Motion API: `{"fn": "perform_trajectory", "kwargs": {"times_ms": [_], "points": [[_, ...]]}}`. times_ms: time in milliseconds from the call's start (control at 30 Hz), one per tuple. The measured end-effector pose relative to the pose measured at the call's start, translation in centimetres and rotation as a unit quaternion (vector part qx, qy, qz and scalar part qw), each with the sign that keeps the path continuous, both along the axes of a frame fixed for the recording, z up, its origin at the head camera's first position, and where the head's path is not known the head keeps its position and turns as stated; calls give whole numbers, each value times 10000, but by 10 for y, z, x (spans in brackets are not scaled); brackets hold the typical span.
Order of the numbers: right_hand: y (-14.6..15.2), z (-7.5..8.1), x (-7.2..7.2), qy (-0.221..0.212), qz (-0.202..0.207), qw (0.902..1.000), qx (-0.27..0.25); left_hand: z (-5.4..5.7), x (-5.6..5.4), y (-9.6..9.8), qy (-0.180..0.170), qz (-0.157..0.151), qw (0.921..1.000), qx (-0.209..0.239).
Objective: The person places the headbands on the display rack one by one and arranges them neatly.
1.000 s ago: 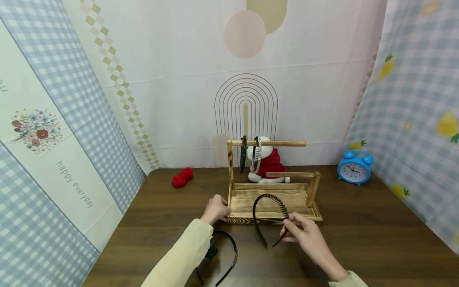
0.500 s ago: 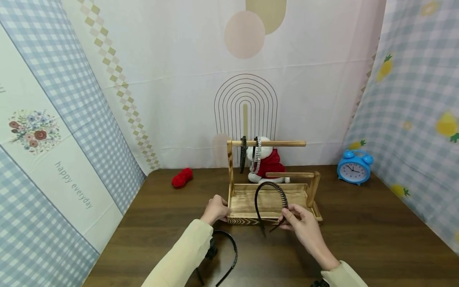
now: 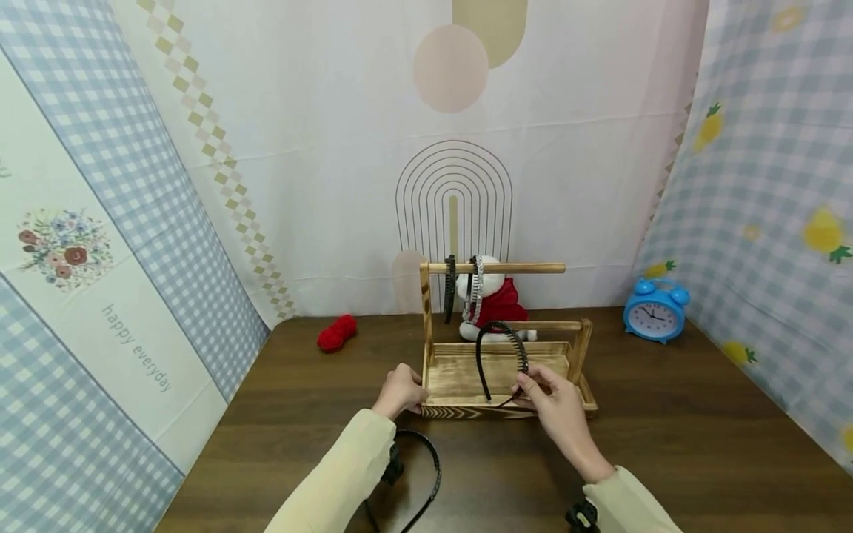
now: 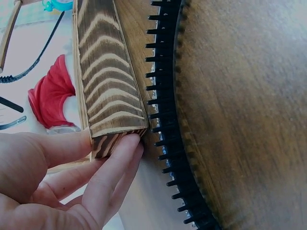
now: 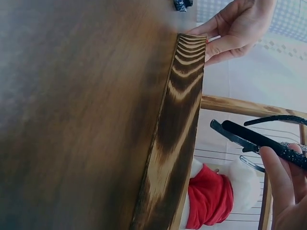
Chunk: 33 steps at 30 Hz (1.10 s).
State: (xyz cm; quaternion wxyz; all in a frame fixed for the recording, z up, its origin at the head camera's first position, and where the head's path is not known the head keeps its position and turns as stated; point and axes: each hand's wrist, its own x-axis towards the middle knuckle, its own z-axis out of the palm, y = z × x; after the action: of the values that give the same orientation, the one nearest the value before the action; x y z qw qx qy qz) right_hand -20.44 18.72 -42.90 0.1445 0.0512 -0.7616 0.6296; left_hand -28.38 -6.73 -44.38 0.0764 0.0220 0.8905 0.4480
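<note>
One black headband (image 3: 520, 351) | arched above right fingers (image 3: 532, 387) pinching its side | left fingers (image 4: 110, 176) gripping stand (image 4: 109, 79)

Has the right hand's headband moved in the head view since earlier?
Yes: the headband has moved up the picture; its arch, earlier well below the stand's lower bar, now appears level with it.

A homelike nook is suggested; the building cannot be told. The desk (image 3: 300, 400) is enclosed by a gingham cloth (image 3: 180, 215) lettered "happy everyday" at the left edge, a white printed sheet (image 3: 320, 200) behind the far edge and a fruit-patterned cloth (image 3: 760, 244) at the right. An alarm clock (image 3: 655, 320) is placed by the far right corner, a plush toy (image 3: 504, 305) near the far edge.
</note>
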Motion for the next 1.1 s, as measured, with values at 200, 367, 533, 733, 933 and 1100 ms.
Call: {"fn": "perform_trajectory", "kwargs": {"times_ms": [200,367,533,733,933,1100], "points": [[-4,-1,-7,356,-121,9990,241,-2,-1,1,15,58,10000,27],[-8,-2,-13,604,-135,9975,327,-3,-1,0,41,65,10000,52],[-11,-3,-16,630,-334,9957,584,-2,0,0,48,32,10000,34],[-18,14,-6,489,-606,9931,878,-3,0,-1,-2,43,10000,41],[-10,1,-16,544,-655,9928,843,-3,-1,-1,23,15,10000,58],[-3,-11,-23,696,-788,9897,975,-5,-2,-1,14,13,10000,65]]}}
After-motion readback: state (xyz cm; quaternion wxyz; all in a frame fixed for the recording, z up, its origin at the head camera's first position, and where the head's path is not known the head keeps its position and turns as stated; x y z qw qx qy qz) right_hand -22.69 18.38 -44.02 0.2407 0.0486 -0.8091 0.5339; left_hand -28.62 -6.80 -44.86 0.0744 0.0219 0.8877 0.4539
